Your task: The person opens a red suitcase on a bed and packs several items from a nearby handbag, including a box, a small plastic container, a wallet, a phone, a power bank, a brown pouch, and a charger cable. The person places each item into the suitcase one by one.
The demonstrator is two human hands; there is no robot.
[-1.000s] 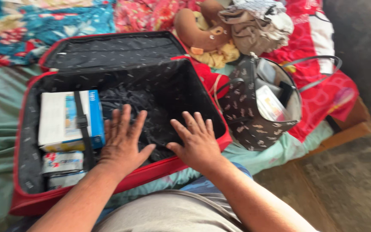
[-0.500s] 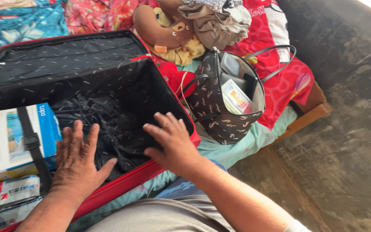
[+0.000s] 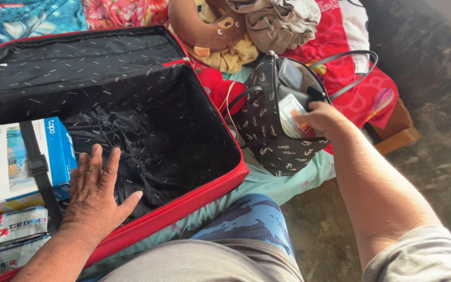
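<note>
An open red suitcase [image 3: 194, 201] with black patterned lining lies on a bed. My left hand [image 3: 96, 196] rests flat, fingers apart, on the black lining near the suitcase's front edge, beside a blue and white box [image 3: 11, 162] held under a black strap. My right hand [image 3: 323, 119] reaches into the open top of a black patterned handbag [image 3: 272, 136] to the right of the suitcase, its fingers on a flat clear packet [image 3: 291, 121] inside. Whether the fingers grip the packet is hidden by the hand itself.
Small white packets [image 3: 12, 225] lie at the suitcase's front left corner. A brown stuffed toy [image 3: 199, 28] and a bundle of beige cloth [image 3: 277, 21] sit on the red bedding behind the handbag. Dark bare floor [image 3: 434, 104] is on the right.
My right hand has left the suitcase lining and moved right into the handbag. My left hand stays on the lining. The view has shifted right.
</note>
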